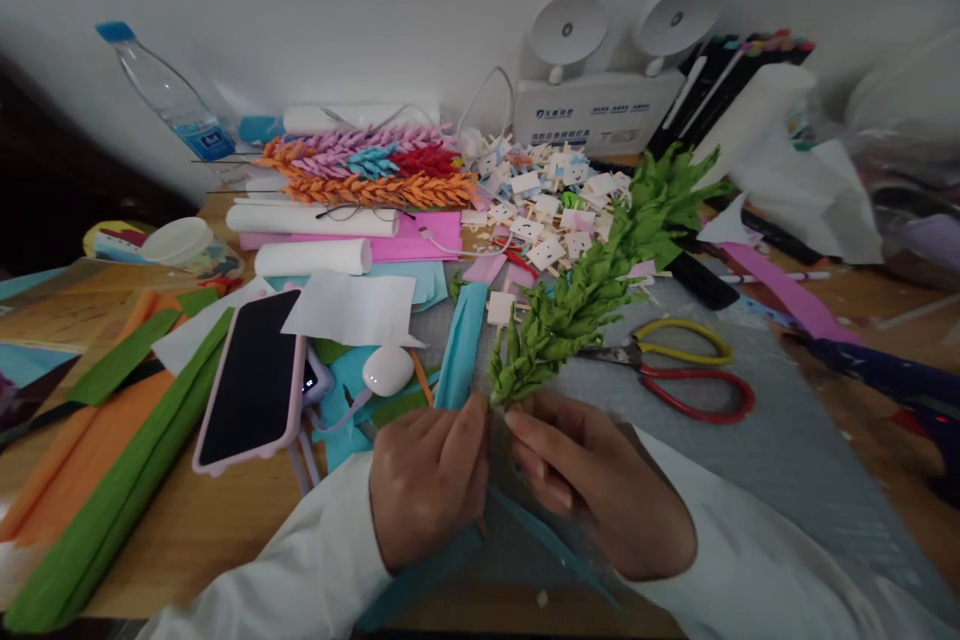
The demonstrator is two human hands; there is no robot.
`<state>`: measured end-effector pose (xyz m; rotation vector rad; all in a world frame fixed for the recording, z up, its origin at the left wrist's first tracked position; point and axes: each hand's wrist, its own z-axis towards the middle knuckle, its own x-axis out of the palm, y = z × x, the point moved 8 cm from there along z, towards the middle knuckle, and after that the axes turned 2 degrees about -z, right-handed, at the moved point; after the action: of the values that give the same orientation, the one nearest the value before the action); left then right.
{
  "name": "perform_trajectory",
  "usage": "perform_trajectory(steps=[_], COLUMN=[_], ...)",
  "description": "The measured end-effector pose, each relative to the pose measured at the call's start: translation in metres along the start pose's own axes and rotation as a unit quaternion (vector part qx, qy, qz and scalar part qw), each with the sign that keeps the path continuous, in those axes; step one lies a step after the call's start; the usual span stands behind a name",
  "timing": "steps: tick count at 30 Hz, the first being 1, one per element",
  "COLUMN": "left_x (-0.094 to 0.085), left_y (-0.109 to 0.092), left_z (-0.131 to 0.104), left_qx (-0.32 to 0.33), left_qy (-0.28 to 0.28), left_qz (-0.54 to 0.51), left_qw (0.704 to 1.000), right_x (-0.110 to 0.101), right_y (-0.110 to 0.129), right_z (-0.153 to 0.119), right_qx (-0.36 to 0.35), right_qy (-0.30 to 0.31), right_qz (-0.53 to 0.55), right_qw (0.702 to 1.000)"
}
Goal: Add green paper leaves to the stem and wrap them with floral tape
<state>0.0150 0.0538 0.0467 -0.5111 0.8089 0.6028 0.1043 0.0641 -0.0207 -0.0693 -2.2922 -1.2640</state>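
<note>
A green crepe-paper flower spike (570, 310) slants up and to the right from my hands, its twisted leaves packed along the stem. My left hand (435, 480) is closed round the base of its stem. My right hand (592, 480) pinches the same base just beside it, thumb and fingers together. The stem below the fingers is mostly hidden. A blue paper strip (461, 345) lies just behind my left hand. Right of the spike rest scissors (675, 370) with one yellow and one red handle loop.
To the left lie a phone (251, 380), green crepe paper (127, 480) and orange crepe paper (82, 420). Behind are finished coloured spikes (375, 185), a heap of small white cards (547, 210), a tilted bottle (169, 95) and an emergency lamp (600, 110). A dark blue glue gun (892, 370) sits right.
</note>
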Motion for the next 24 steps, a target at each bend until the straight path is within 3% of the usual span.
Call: perform_trajectory(steps=[6, 9, 12, 17, 21, 24], left_x=[-0.006, -0.008, 0.000, 0.022, 0.036, 0.043], left_y=[0.001, 0.006, 0.016, 0.023, 0.018, 0.014], left_z=[0.000, -0.003, -0.009, -0.017, -0.014, -0.014], left_qx=[-0.032, -0.098, -0.203, -0.359, -0.399, -0.404], left_qy=[-0.019, -0.015, 0.036, 0.084, 0.076, 0.073], left_qz=[-0.034, -0.078, -0.182, -0.429, -0.592, -0.661], left_qw=[0.999, 0.992, 0.962, 0.824, 0.696, 0.628], right_x=[0.005, 0.006, 0.004, -0.001, -0.004, -0.002], right_y=[0.002, 0.004, 0.008, 0.012, 0.008, 0.007], right_z=[-0.003, -0.004, -0.003, -0.002, -0.001, 0.002], right_qx=[-0.005, -0.009, -0.037, -0.085, -0.079, -0.074], right_qy=[0.006, -0.010, -0.038, -0.075, -0.077, -0.052], right_qz=[0.026, 0.018, -0.022, -0.050, -0.021, -0.005], right_qw=[1.000, 1.000, 0.998, 0.992, 0.994, 0.996])
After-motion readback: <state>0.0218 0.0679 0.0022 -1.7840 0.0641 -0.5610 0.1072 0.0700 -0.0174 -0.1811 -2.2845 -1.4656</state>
